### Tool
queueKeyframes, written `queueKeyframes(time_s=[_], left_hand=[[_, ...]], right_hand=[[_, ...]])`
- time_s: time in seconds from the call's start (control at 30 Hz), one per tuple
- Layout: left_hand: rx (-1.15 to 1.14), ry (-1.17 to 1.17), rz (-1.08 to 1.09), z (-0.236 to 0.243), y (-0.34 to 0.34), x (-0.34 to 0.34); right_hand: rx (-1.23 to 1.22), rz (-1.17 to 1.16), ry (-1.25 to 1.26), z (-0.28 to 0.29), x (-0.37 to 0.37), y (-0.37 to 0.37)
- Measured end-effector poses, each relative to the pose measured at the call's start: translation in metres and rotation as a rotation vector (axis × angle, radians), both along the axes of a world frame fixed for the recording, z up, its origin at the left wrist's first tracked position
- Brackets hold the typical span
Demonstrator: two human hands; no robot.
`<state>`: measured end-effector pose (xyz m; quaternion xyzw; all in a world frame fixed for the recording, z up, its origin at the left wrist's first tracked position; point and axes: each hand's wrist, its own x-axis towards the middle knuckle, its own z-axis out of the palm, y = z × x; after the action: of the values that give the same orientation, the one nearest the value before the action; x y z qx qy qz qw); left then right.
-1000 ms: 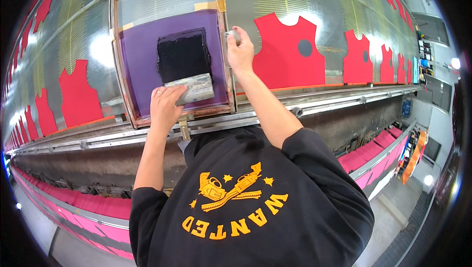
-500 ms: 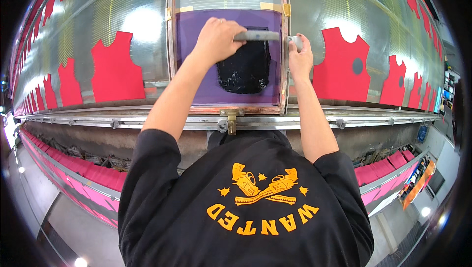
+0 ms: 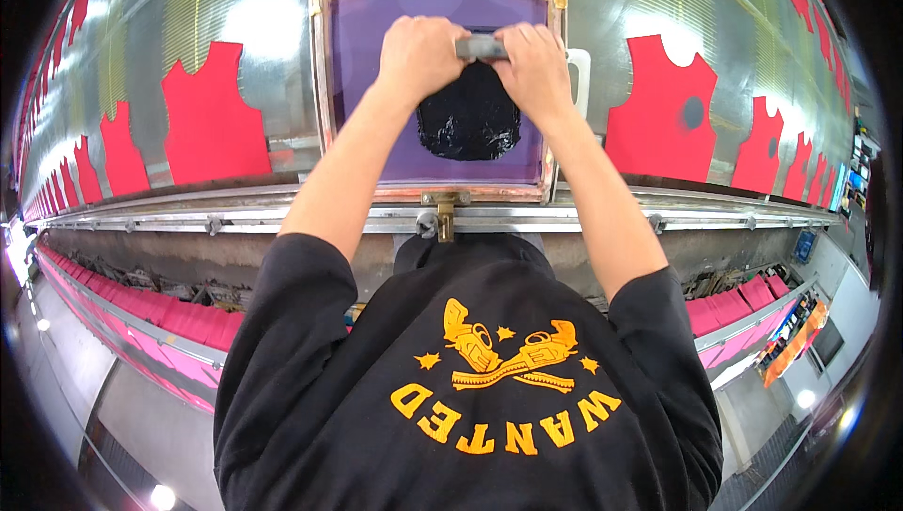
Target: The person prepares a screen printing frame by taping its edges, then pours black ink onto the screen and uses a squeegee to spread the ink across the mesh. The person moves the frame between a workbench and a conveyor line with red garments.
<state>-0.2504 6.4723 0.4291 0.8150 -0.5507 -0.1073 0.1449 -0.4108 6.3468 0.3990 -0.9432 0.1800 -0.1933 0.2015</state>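
Note:
My left hand (image 3: 423, 53) is closed round the left end of a grey squeegee (image 3: 482, 46). Gripping its right end, my right hand (image 3: 534, 69) has its fingers curled over the bar. Both stand over the far part of a purple printing screen (image 3: 381, 149) set in a worn wooden frame (image 3: 322, 69). Wet black ink (image 3: 468, 130) covers a patch of mesh on the near side of the squeegee; the blade's lower edge is hidden by my hands. A white handle (image 3: 581, 78) sticks out at the frame's right side, with no hand on it.
Red cut shirt panels lie left (image 3: 214, 121) and right (image 3: 658, 116) of the frame on a long shiny table; the right one bears a dark round spot (image 3: 692, 113). A metal rail (image 3: 357, 221) with a brass clamp (image 3: 446, 220) runs along the near edge.
My right hand has left the white handle and taken hold of the squeegee's right end. My left hand keeps its grip. The squeegee now sits at the far end of the ink patch.

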Motion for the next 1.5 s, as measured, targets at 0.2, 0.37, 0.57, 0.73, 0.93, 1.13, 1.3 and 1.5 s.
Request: queueKeyframes(time_s=[0.2, 0.37, 0.57, 0.73, 0.93, 1.13, 1.3, 1.5], left_hand=[[-0.079, 0.107, 0.016, -0.014, 0.089, -0.082], [-0.118, 0.143, -0.098, 0.008, 0.094, -0.078], [0.162, 0.278, -0.264, 0.023, 0.076, -0.055], [-0.085, 0.169, -0.257, 0.027, 0.041, -0.013], [-0.116, 0.130, -0.148, 0.018, 0.018, 0.016], [-0.181, 0.132, -0.088, 0.004, 0.099, -0.068], [-0.279, 0.108, -0.086, 0.005, 0.170, -0.101], [-0.148, 0.220, -0.058, 0.035, 0.241, 0.004]], right_hand=[[0.123, 0.001, 0.113, 0.016, -0.085, 0.087], [0.337, -0.067, -0.005, 0.028, -0.089, 0.057], [0.332, -0.686, -0.014, -0.050, -0.086, -0.038], [1.256, -0.627, -0.076, -0.018, -0.073, -0.048], [1.248, -0.614, -0.091, 0.018, -0.065, -0.044], [0.993, -0.659, -0.124, 0.001, -0.064, -0.051], [0.749, -0.689, -0.224, 0.025, -0.037, -0.018], [0.844, -0.593, -0.390, 0.020, 0.050, 0.074]])
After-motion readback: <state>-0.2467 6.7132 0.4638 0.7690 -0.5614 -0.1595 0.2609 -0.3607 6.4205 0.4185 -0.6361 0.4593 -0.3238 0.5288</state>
